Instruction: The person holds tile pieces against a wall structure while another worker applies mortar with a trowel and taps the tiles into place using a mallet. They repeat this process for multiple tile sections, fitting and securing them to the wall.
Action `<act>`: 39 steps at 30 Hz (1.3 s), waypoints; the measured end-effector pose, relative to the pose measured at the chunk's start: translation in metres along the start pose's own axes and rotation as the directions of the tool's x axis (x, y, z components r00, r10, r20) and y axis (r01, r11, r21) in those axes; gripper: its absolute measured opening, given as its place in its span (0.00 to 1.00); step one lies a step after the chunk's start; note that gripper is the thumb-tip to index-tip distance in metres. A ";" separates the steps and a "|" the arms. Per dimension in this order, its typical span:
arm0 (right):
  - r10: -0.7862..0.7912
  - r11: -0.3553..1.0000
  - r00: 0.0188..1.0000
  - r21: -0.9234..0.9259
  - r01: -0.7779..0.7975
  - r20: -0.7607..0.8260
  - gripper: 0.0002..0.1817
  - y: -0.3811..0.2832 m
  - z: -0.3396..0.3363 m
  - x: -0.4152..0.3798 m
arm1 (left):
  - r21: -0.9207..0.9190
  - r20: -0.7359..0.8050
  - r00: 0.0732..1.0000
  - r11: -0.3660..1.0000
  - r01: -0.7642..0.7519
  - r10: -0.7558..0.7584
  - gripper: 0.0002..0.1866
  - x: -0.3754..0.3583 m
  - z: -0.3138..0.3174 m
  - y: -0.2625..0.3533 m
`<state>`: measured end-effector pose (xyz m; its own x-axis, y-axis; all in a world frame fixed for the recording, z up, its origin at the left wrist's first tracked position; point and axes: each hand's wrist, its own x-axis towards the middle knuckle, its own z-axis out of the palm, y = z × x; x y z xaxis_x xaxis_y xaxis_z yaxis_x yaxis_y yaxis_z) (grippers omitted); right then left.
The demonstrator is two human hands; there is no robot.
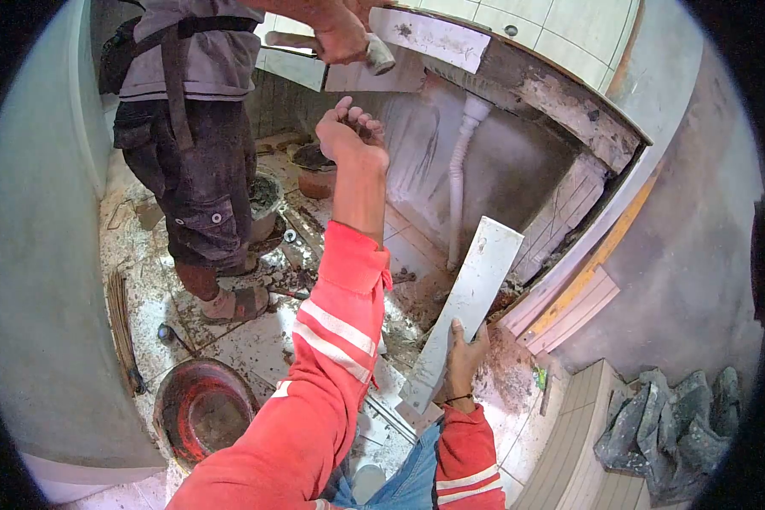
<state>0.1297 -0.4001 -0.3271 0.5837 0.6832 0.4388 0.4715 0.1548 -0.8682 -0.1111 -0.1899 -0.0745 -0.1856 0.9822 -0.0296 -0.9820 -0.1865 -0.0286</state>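
My right hand (466, 361) grips the lower right edge of a long white tile strip (467, 297), its thumb on the face. The strip is tilted, its upper end leaning right below the counter. My left hand (353, 138) is raised in front of the counter, palm up, fingers curled round a dark lump that looks like mortar, partly hidden by the fingers. Above it, a co-worker's hand (342, 38) holds a hammer (381, 56) close to the tiled counter's front edge. White tile pieces (429, 36) line that edge.
A white drain pipe (459, 170) hangs under the counter (569, 102). The co-worker stands at left near buckets (316, 183) and rubble. A red-rimmed basin (204, 408) sits on the floor. To the right are a wooden batten (595, 255), a tiled step (569, 425) and a grey sack (671, 433).
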 end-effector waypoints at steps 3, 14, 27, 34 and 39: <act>-0.040 0.999 0.998 -0.018 0.039 -0.039 0.17 0.003 0.002 0.000 | -0.029 0.057 0.998 0.999 0.014 -0.013 0.13 0.004 -0.004 0.002; -0.053 0.998 0.998 0.014 0.053 -0.032 0.15 0.000 0.000 -0.001 | -0.006 0.058 0.998 1.000 0.011 -0.010 0.16 -0.001 -0.001 0.004; -0.033 0.997 0.999 0.068 0.034 -0.022 0.15 0.006 0.002 0.000 | -0.010 0.056 0.998 1.000 0.005 -0.005 0.16 -0.001 -0.002 0.002; -0.007 0.997 1.000 0.073 0.009 -0.022 0.16 -0.004 0.002 -0.001 | -0.007 0.057 0.998 1.000 -0.007 0.007 0.16 -0.003 -0.001 0.001; -0.047 0.998 0.999 0.031 0.047 -0.024 0.16 0.011 0.003 0.001 | 0.000 0.052 0.999 1.000 -0.003 0.003 0.16 -0.002 -0.002 0.001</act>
<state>0.1339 -0.3953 -0.3368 0.5766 0.6581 0.4842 0.4779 0.2089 -0.8532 -0.1115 -0.1919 -0.0767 -0.1902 0.9815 0.0219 -0.9814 -0.1896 -0.0286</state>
